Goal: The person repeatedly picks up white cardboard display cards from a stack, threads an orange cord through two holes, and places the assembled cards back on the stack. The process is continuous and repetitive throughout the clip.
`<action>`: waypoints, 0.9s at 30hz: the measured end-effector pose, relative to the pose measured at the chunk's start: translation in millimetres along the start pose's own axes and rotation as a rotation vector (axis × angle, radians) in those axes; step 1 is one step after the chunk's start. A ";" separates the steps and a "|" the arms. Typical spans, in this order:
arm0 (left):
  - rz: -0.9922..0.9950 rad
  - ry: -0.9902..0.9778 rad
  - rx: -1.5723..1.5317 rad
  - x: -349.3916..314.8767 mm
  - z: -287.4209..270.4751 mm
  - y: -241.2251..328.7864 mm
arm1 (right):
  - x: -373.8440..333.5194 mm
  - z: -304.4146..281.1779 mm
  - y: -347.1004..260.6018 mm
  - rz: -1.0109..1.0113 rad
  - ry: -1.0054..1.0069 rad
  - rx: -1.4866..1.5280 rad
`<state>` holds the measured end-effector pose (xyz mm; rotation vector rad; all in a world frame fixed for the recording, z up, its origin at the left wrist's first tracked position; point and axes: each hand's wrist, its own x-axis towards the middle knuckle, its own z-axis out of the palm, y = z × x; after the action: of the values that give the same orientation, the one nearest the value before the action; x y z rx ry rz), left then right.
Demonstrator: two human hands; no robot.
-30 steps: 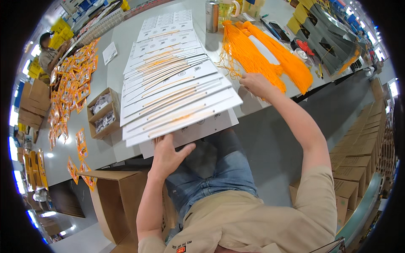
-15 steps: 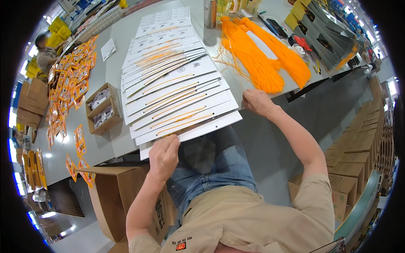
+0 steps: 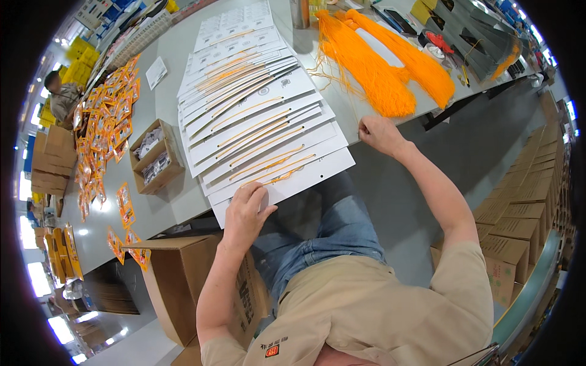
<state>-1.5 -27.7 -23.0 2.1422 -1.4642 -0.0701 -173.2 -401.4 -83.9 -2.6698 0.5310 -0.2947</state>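
Observation:
White cards (image 3: 293, 189) lie overlapped in a long fanned row on the grey table, many with orange cords (image 3: 250, 136) threaded through punched holes. My left hand (image 3: 244, 210) rests on the nearest card by its front edge, fingertips close to an orange cord and thumb spread away from the fingers. To the right of the cards, my right hand (image 3: 381, 135) is closed in a pinch at the table's front edge. Whatever lies between its fingertips is too small to make out. Beyond it lie two thick bundles of orange cord (image 3: 387, 91), with loose strands trailing toward the cards.
A divided cardboard box (image 3: 160, 177) with small packets stands left of the cards. Orange packages (image 3: 101, 140) are heaped farther left, near another person (image 3: 61, 97). An opened carton (image 3: 177, 287) sits below the table edge. Grey folded pieces (image 3: 470, 39) lie at the far right.
My left hand has shifted from the cards' near edge onto the top card, and its thumb has spread. My right hand has risen slightly, still pinched. The whole view has shifted a little.

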 end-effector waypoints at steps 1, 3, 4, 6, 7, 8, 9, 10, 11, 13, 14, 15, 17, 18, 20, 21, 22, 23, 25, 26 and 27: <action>0.008 -0.034 -0.012 2.5 -3.0 -2.3 | 0.1 0.6 0.3 -0.001 0.005 0.006; -0.005 -0.092 -0.054 6.1 -7.2 -5.5 | -0.5 1.9 0.9 -0.003 0.019 0.015; -0.003 -0.104 -0.047 7.4 -8.4 -5.9 | -0.9 2.6 1.2 -0.004 0.028 0.020; -0.006 -0.116 -0.056 9.0 -8.4 -2.9 | -1.6 4.2 2.4 -0.001 0.038 0.036; 0.044 -0.113 -0.003 9.7 -8.1 -0.3 | -1.6 5.0 3.3 0.003 0.038 0.046; 0.082 -0.094 0.041 9.9 -6.9 4.1 | -1.8 5.9 4.3 0.005 0.039 0.056; 0.125 -0.065 0.083 10.5 -6.9 7.8 | -1.6 6.5 5.5 0.008 0.045 0.060; 0.196 0.031 0.168 9.9 -5.3 13.8 | -1.6 7.0 6.4 0.007 0.049 0.063; 0.180 0.134 0.220 10.5 -6.6 16.8 | -2.0 6.9 7.0 0.003 0.052 0.063; 0.220 0.340 0.307 9.0 -9.6 23.4 | -2.6 4.6 6.6 0.002 0.051 0.076; 0.185 0.376 0.334 6.8 -11.9 25.8 | -3.4 2.3 4.8 0.005 0.047 0.079; 0.234 0.382 0.323 3.7 -13.7 28.3 | -3.6 -1.5 1.9 0.014 0.055 0.101; 0.226 0.405 0.298 -5.7 -15.5 33.5 | -1.4 -13.3 -8.4 0.047 0.048 0.134; 0.231 0.357 0.280 -11.8 -14.3 37.5 | 1.6 -20.6 -16.3 -0.030 0.159 0.160; 0.149 0.221 0.219 -25.1 -8.3 47.4 | 8.5 -35.6 -39.4 -0.127 0.311 0.235; 0.118 0.168 0.191 -31.4 -3.1 52.7 | 12.9 -41.6 -54.4 -0.131 0.299 0.316; 0.141 0.150 0.136 -38.9 3.0 60.1 | 17.1 -47.6 -70.7 -0.131 0.284 0.399; 0.124 0.116 0.069 -46.3 10.2 67.6 | 18.5 -48.7 -90.7 -0.112 0.285 0.493; 0.162 0.046 -0.124 -59.9 28.5 82.1 | 19.0 -45.2 -133.4 -0.021 -0.022 0.804; 0.169 -0.011 -0.154 -64.4 39.9 86.4 | 15.8 -37.7 -155.9 -0.005 -0.158 0.965; 0.073 -0.063 -0.222 -69.5 49.4 85.1 | 10.8 -23.5 -179.9 -0.045 -0.276 0.877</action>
<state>-118.6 -9.0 -43.8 1.9226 -1.4934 -0.2631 -112.3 -261.4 14.6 -1.8250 0.1804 -0.1205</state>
